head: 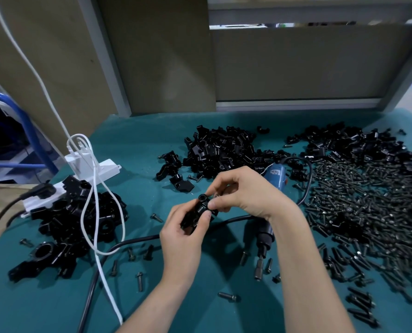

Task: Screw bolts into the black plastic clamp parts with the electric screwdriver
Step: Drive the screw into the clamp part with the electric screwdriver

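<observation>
Above the teal mat (pixel 152 145), left hand (pixel 183 236) grips the black plastic clamp part (pixel 199 210), steadying it; right hand (pixel 245 195) fingertips pinch at its side, probably seating a bolt. Blue electric screwdriver (pixel 271 205) lies idle beneath.

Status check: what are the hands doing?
Left hand grips black clamp part. Right hand pinches its top end. Electric screwdriver lies unheld on mat beneath right wrist.

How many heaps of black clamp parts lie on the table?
3: left heap beside the power strip, middle heap, right heap behind the bolts. More may be hidden.
</observation>
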Motion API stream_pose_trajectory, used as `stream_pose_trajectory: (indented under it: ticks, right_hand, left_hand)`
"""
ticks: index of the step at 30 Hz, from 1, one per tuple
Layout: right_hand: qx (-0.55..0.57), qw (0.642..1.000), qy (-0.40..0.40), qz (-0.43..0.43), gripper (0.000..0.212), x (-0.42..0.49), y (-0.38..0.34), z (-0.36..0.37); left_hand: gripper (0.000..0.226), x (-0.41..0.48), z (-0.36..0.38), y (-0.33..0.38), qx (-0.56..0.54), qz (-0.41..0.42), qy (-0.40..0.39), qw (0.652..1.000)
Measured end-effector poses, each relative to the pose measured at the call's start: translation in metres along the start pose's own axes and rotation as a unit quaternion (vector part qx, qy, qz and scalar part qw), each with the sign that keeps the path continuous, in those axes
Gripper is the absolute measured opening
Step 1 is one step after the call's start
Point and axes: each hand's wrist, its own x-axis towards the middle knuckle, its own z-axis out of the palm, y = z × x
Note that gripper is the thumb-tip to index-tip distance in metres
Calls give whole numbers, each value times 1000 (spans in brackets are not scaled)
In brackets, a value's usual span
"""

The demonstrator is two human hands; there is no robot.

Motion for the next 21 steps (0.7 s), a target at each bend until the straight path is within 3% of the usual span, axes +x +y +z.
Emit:
stream_pose_trajectory:
  ticks: [4,14,21]
  right_hand:
    - [28,999,13,-7,9,2,1,1]
    - [93,995,27,-5,16,3,5,1]
    - [130,991,16,-6,12,3,6,2]
  left_hand:
    - [35,0,3,4,13,9,11,1000]
    - [38,-3,2,4,82,41,10,996]
    - [32,-3,2,5,68,39,19,997]
